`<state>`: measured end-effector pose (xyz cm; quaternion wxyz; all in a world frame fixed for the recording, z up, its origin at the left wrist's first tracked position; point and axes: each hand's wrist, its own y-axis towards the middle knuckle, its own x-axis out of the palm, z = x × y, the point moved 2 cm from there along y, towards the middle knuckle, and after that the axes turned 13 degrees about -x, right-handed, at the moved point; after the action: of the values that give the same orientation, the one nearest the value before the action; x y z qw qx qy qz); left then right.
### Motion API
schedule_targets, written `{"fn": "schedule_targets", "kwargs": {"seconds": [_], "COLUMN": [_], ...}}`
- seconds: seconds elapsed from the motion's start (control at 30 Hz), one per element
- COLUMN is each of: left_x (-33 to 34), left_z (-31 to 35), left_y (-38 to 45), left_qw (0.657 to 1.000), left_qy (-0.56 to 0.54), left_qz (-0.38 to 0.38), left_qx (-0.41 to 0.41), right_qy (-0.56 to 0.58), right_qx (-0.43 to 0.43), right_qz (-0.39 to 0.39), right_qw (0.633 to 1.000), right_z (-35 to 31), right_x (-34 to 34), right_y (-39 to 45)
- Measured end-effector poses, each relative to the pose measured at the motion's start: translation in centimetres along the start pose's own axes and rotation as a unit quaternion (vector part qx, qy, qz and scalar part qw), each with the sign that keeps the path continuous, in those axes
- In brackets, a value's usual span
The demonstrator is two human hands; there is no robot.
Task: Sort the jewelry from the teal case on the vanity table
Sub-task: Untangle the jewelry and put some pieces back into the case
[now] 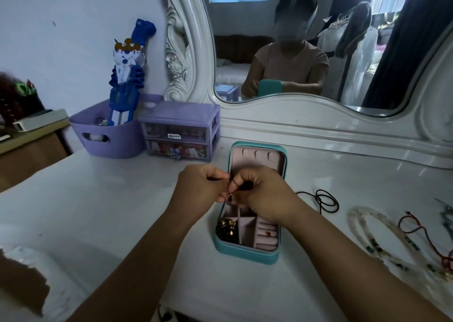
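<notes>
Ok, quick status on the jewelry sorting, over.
Left hand and right hand both pinching a small jewelry piece above the open teal case. Necklaces already out on table, right side. Nothing blocking.

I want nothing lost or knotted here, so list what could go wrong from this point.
1. Both hands, left hand and right hand, pinch a small dark piece above the teal case; a slipped grip might drop it among the dark beads.
2. The black cord and red cord lie loose nearby and could tangle.

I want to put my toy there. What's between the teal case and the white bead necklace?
A looped black cord lies there on the white vanity table, seen in the head view.
</notes>
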<state>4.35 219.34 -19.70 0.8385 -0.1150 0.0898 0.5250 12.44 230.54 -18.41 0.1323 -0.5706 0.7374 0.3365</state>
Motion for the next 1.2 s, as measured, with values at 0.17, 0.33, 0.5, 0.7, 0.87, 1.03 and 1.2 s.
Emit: {"fn": "schedule_targets", "kwargs": {"seconds": [0.17, 0.33, 0.5, 0.7, 0.87, 1.03, 1.2], "left_x": [0.0, 0.3, 0.0, -0.1, 0.8, 0.9, 0.4], "left_z": [-0.5, -1.1, -0.9, -0.3, 0.2, 0.9, 0.3], "left_y": [0.0, -0.5, -1.1, -1.5, -1.9, -2.5, -2.4], "left_qw": [1.000, 1.000, 0.998, 0.997, 0.989, 0.977, 0.966], "left_qy": [-0.003, 0.011, 0.056, 0.048, 0.117, 0.169, 0.213], "left_qz": [0.000, -0.017, -0.026, -0.049, -0.083, -0.090, -0.002], "left_qx": [-0.006, 0.003, 0.032, 0.020, 0.030, 0.091, 0.146], "right_qy": [-0.026, -0.128, -0.130, -0.048, -0.225, -0.323, -0.363], "right_qx": [-0.023, -0.095, -0.112, -0.094, -0.154, -0.180, -0.169], "right_qz": [-0.044, -0.115, -0.161, -0.049, -0.084, -0.120, -0.122], "right_qw": [0.998, 0.981, 0.972, 0.993, 0.959, 0.922, 0.908], "right_z": [-0.2, -0.6, -0.9, -0.8, -0.3, -0.1, 0.6], "right_x": [0.1, 0.2, -0.6, -2.7, -2.9, -1.9, -1.4], "right_y": [0.0, -0.2, -0.2, -0.8, -1.3, -1.4, -1.2]}}
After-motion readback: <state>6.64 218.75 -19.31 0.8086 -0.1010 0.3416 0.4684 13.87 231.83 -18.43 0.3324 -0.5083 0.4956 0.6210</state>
